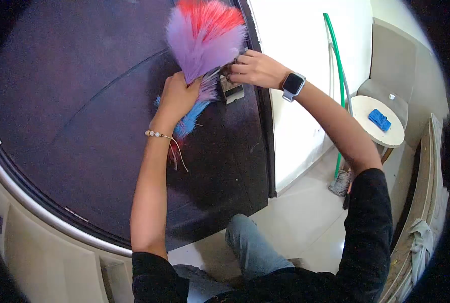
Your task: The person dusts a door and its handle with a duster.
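Note:
A feather duster (204,40) with red, lilac and blue bristles lies across the face of a dark door (119,116). My left hand (177,98) is closed around the middle of the duster, and its bristles fan out above and below the fist. On the door's right edge sits a metal door lock (232,91). The curled fingers of my right hand (257,69) grip at the upper part of this lock, just right of the duster. My fingertips there are partly hidden.
A white wall (295,116) borders the door. A green-handled mop (342,76) leans there, its grey head on the tiled floor (300,212). Farther right are a round stool (386,137) with a blue cloth (379,120) and a beige padded seat (394,55).

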A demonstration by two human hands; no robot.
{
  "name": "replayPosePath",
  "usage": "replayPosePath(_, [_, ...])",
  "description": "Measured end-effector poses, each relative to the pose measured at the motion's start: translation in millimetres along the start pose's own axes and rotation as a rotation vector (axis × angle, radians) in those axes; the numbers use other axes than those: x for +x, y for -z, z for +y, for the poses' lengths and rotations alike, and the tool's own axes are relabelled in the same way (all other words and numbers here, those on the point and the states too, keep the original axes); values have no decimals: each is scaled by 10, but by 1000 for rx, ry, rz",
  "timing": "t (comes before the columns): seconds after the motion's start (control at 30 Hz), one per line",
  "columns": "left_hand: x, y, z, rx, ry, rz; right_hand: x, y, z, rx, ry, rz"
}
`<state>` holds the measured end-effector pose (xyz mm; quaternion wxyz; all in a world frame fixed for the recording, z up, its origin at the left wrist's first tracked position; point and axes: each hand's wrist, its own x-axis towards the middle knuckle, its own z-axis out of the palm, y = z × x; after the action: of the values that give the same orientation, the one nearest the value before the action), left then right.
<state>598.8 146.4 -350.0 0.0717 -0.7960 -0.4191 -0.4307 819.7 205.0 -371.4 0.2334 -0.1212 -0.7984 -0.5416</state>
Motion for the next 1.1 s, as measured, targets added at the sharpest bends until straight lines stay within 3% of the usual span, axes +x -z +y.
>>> replayPosePath(0.17, [-4,-50,-60,-52,-4,4,-65,-44,-104,1,-27,-77])
replayPosePath(0.27, [8,-16,-41,-12,-28,20,-109,-103,-252,103,-205,-9])
replayPosePath(0.33, [34,59,19,114,69,-29,-128,-75,-465,386,-817,2])
replayPosePath(0.37, [44,81,42,117,71,-25,-119,-105,-525,474,-890,-2])
replayPosePath(0.47, [93,105,30,104,86,-65,34,-130,-670,512,-879,81])
replayPosePath(0.53, [112,75,-36,62,4,-55,77,-180,-672,465,-927,12])
replayPosePath(0.63, [84,91,-24,66,-8,-45,57,-139,-636,296,-767,33])
replayPosePath(0.87, [39,70,13,37,13,-47,62,-139,-576,247,-696,56])
replayPosePath(0.93, [52,37,-55,25,-11,-23,111,-111,-622,260,-794,-47])
replayPosePath(0.97, [57,37,-57,27,-11,-23,148,-112,-655,260,-795,-45])
replayPosePath(1.03, [44,42,-34,22,-9,-35,222,-127,-734,321,-1023,-25])
replayPosePath(1.1, [18,62,27,28,-10,-21,279,-133,-761,298,-1065,-37])
